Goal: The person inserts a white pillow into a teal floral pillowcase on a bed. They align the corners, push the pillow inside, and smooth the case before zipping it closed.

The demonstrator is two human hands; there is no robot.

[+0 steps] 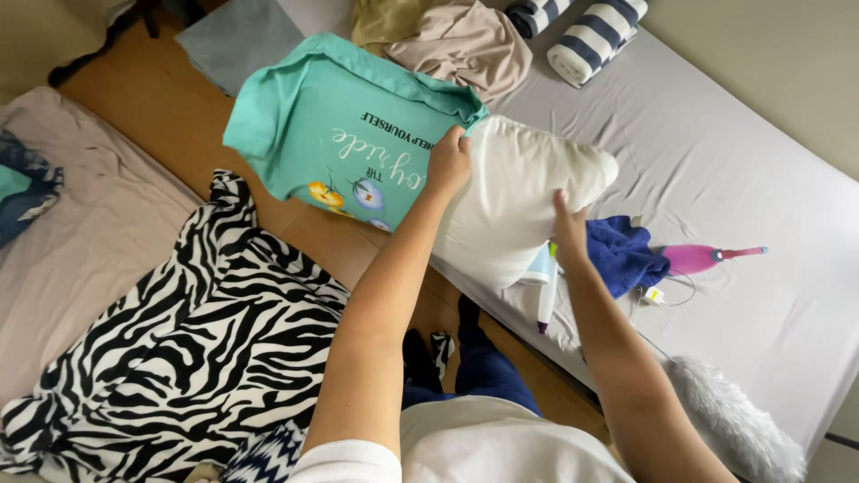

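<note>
Beside pillow (510, 201): blue towel (624, 255), pink bottle (693, 258).

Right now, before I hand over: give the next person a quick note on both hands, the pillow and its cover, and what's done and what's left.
Left hand: gripping the open edge of the teal pillowcase where it meets the white pillow.
Right hand: pressed flat on the pillow's near side.
Position: the pillow lies on the grey mattress edge; only one end sits inside the pillowcase, which hangs out over the wooden floor.
Done: one end is in the opening.
Left: most of the pillow is uncovered.
Nearby: zebra blanket, blue cloth.
</note>
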